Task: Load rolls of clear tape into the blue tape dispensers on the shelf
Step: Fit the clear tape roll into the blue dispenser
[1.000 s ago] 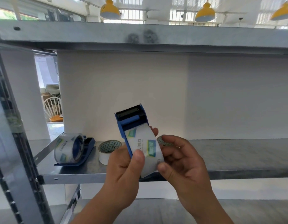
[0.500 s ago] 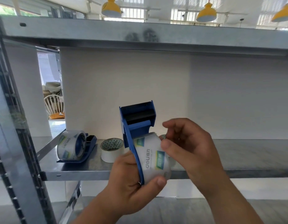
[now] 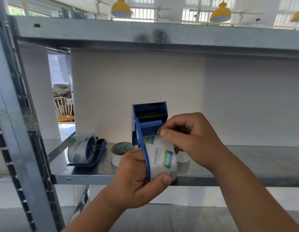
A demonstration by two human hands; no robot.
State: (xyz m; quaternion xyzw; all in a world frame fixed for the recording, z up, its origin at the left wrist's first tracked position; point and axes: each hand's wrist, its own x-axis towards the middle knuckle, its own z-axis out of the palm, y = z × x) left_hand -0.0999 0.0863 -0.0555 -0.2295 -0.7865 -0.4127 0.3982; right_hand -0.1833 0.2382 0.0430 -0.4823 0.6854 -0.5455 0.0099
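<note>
My left hand (image 3: 134, 178) grips a blue tape dispenser (image 3: 149, 119) held upright in front of the shelf, toothed blade on top. A roll of clear tape (image 3: 162, 158) with green and blue labels sits in it, my thumb under the roll. My right hand (image 3: 192, 139) pinches at the top of the roll, just below the dispenser's blue bar. On the shelf at left lies a second blue dispenser (image 3: 96, 153) on its side with a clear roll (image 3: 81, 150) in it. Two loose rolls stand behind my hands: one (image 3: 120, 152) in plain sight, the other (image 3: 183, 156) mostly hidden.
The metal shelf (image 3: 246, 164) runs wide to the right with bare surface. An upper shelf (image 3: 162, 36) hangs overhead. A perforated steel upright (image 3: 19, 131) stands close at left. A lower shelf (image 3: 162, 218) lies beneath my arms.
My right hand has risen from the side of the roll to its top edge near the blue bar. The dispenser is turned more upright and held slightly higher.
</note>
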